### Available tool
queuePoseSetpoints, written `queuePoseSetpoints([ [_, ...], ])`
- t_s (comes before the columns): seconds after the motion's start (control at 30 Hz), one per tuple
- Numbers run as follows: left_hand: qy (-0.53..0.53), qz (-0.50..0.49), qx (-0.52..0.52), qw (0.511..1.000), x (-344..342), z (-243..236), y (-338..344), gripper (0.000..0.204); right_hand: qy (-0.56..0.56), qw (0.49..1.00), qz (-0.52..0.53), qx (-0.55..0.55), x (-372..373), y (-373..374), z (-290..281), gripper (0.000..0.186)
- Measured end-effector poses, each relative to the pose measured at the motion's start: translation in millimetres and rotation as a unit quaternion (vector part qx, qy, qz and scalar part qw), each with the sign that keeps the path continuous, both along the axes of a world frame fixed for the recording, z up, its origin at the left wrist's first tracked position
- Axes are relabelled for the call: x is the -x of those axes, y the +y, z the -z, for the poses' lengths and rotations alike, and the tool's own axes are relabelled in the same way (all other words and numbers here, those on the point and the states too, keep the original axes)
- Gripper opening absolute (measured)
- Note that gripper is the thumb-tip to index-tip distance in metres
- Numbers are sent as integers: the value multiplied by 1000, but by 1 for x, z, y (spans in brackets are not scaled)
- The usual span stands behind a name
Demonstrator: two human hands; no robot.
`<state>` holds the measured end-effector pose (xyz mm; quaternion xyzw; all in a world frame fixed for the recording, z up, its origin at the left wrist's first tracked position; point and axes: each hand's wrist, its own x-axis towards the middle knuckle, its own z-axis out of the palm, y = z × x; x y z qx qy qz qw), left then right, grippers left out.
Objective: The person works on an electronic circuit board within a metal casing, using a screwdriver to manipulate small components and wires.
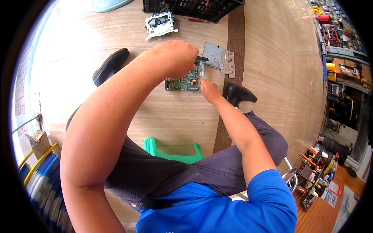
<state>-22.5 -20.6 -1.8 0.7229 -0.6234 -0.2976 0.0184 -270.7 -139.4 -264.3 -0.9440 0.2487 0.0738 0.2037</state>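
A green circuit board (179, 84) lies on the floor between my feet, with a connector at its near edge. Along its right side stands a silvery metal side plate (201, 70), and a black part (201, 59) shows at the far end. My left hand (178, 57) is closed over the far part of the board. Its fingertips are mostly hidden behind the hand, so what they grip does not show. At the near right corner, my right hand (210, 91) pinches the metal side plate.
A grey metal cover (213, 52) and a perforated metal plate (228, 65) lie right of the board. Farther off are a white metal drive mechanism (160, 25), a black crate (190, 8) and a red-handled screwdriver (197, 19). A green stool (173, 157) is beneath me. Cluttered shelves (338, 42) line the right.
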Motion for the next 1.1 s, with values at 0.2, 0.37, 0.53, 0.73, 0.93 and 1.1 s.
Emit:
queuePoseSetpoints([
  [0.2,21,-1,0,1000,-2,2,0,26,1,1000,-1,5,1,-1,0,9],
  [0.37,17,5,-6,1000,-2,3,0,27,3,1000,-4,-1,0,1,-1,10],
  [0.53,14,6,0,1000,-2,4,0,27,6,1000,-10,4,0,1,1,10],
  [0.73,3,-2,1,1000,0,1,1,25,6,1000,-7,6,-1,2,1,10],
  [0.93,6,-7,-6,1000,0,-1,1,25,12,1000,-11,12,-1,1,2,9],
  [1.1,6,-13,-12,1000,2,-4,1,27,26,999,-5,22,-1,1,2,10],
])
